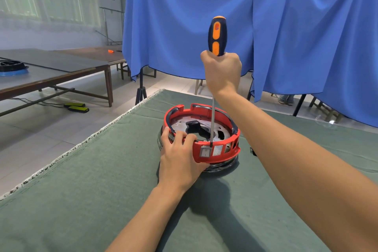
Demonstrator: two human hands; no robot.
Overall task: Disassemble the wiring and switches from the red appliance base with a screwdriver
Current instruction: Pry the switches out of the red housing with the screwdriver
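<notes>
Screwdriver (217,37) upright in right grip (222,72) (tip at red base (216,117))

Green cloth (81,200) underneath; blue drape (286,26) behind; tables (51,73) left.

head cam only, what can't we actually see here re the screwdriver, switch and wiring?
- Screwdriver tip: head view, hidden behind the near rim of the red base above the switch; what it engages is unknown.
- Wiring: none visible; the rim and metal plate cover the inside.
- Left hand covers the base's near-left wall.
- Right hand hides the lower handle.
</notes>
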